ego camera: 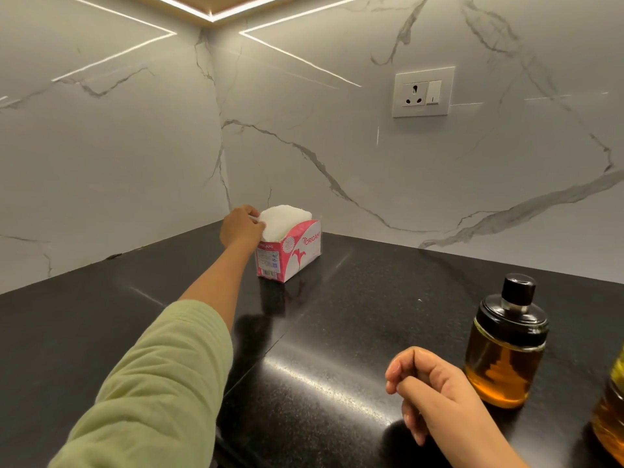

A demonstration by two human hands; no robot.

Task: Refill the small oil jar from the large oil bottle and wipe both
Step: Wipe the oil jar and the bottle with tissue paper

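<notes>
The small oil jar (pixel 505 346) stands upright at the right on the black counter, with a black lid and spout, filled with amber oil. The large oil bottle (pixel 613 410) shows only as a sliver at the right edge. Far back in the corner, my left hand (pixel 240 228) pinches the edge of the white tissues (pixel 283 220) that stick out of a pink and white tissue box (pixel 290 255). My right hand (pixel 427 386) hovers just left of the jar, its fingers loosely curled and holding nothing.
The black stone counter (pixel 337 349) runs into a corner of white marble walls. A wall socket with a switch (pixel 422 92) sits on the right wall above the counter. My green sleeve (pixel 152 383) crosses the left foreground.
</notes>
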